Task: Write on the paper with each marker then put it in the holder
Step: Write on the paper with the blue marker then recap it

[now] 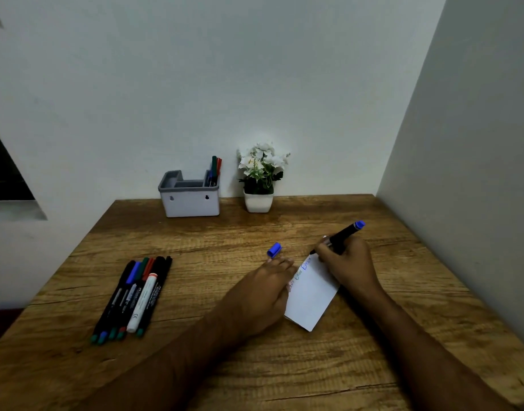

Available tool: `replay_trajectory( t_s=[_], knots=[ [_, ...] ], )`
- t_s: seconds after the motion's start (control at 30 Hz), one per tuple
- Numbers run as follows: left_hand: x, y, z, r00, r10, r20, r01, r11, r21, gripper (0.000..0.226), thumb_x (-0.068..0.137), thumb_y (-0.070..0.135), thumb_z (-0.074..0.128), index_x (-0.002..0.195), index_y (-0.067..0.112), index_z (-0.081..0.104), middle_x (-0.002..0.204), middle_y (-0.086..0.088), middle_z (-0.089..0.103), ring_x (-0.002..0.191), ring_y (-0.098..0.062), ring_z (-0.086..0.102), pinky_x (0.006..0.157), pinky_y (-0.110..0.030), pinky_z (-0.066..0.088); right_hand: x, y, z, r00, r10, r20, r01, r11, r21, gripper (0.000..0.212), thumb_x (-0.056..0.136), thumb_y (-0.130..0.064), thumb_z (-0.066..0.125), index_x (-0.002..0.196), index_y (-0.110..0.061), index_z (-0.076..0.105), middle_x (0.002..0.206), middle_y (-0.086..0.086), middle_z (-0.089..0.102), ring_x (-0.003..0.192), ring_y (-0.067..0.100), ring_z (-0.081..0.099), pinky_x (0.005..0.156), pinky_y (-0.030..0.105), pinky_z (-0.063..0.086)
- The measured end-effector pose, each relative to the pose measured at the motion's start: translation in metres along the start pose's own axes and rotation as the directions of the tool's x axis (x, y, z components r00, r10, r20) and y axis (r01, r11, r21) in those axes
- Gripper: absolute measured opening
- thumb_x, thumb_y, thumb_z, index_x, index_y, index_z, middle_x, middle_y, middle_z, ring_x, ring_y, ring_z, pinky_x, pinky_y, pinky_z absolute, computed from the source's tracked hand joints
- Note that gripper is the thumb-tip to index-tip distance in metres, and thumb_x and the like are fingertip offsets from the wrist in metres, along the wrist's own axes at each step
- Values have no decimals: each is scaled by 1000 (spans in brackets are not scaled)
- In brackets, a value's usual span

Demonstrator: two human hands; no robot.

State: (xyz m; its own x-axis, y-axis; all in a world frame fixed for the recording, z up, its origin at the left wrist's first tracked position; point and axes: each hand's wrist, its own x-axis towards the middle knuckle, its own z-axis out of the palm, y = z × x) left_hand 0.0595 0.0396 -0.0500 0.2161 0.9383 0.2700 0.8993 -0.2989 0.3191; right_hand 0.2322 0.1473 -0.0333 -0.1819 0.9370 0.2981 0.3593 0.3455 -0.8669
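Observation:
A white paper (311,295) lies on the wooden desk (195,366), with red and blue writing along its top edge. My right hand (348,264) grips a black marker with a blue end (343,234), its tip touching the paper's upper corner. My left hand (260,295) presses flat on the paper's left edge and holds the blue cap (274,250) at its fingertips. Several markers (133,298) lie in a row at the left. The grey and white holder (191,200) stands by the wall with a green and a red marker (215,170) upright in its right compartment.
A small white pot of white flowers (260,179) stands right of the holder against the back wall. A side wall (462,173) runs along the desk's right edge. A dark window recess (2,173) sits at the far left.

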Motion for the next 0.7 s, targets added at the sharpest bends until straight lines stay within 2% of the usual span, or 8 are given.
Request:
replay_trajectory(
  t_s=[0.1,0.2,0.3,0.4,0.47,0.53,0.63,0.7],
  knots=[
    [0,-1,-1,1000,-14,-12,13,998,-60,48,104,22,37,152,19,37,160,4,31,148,-4,20,120,-16,9,-4,-3,-5,1000,-10,8,8,991,133,16,89,-10,70,73,-12,74,71,6,74,64,17,68,62,32,50],
    [0,-3,-3,998,-35,-45,31,994,-101,46,103,20,40,149,20,44,155,6,40,144,-3,30,117,-17,20,-7,-8,-8,998,60,14,-61,955,291,18,93,-12,67,80,-10,79,79,13,76,71,22,70,70,34,52],
    [2,-3,-6,996,-52,-69,42,989,-142,41,100,23,41,139,21,54,143,6,55,134,-6,45,109,-20,34,-10,-13,-10,994,102,32,-106,908,406,15,93,-11,65,90,-10,80,86,15,78,74,26,71,76,41,57],
    [7,-4,-12,986,-110,-128,90,984,-157,38,99,24,45,133,18,60,130,4,65,118,-7,59,94,-17,43,-11,-17,-13,999,54,0,-49,910,411,6,94,-9,68,97,-5,71,84,12,78,70,33,72,69,43,62],
    [13,-3,-19,973,-136,-188,117,987,-111,34,98,22,47,127,16,65,115,3,72,88,2,62,74,-6,38,-10,-17,-15,999,19,-32,-4,917,399,5,94,-7,69,93,-3,70,79,14,77,64,33,69,62,43,60],
    [21,-1,-28,954,-166,-249,146,984,-97,28,96,18,50,114,15,72,98,1,75,71,2,58,65,-9,37,-9,-15,-17,999,-24,-44,38,935,354,5,93,-7,70,89,-8,74,75,12,74,59,29,64,57,40,56],
    [36,-3,-37,919,-232,-317,214,972,-92,28,93,14,56,113,15,74,106,5,75,94,-7,67,82,-20,51,-11,-13,-19,998,-48,-31,56,932,359,8,90,-7,74,94,-13,78,74,9,74,59,25,64,57,34,55],
    [45,-8,-35,900,-267,-345,258,963,-72,26,91,15,58,111,17,75,107,6,74,97,-7,68,85,-25,56,-12,-13,-20,999,-49,-14,51,906,420,11,92,-6,72,98,-12,80,80,11,76,66,28,68,61,34,57]
  ],
)
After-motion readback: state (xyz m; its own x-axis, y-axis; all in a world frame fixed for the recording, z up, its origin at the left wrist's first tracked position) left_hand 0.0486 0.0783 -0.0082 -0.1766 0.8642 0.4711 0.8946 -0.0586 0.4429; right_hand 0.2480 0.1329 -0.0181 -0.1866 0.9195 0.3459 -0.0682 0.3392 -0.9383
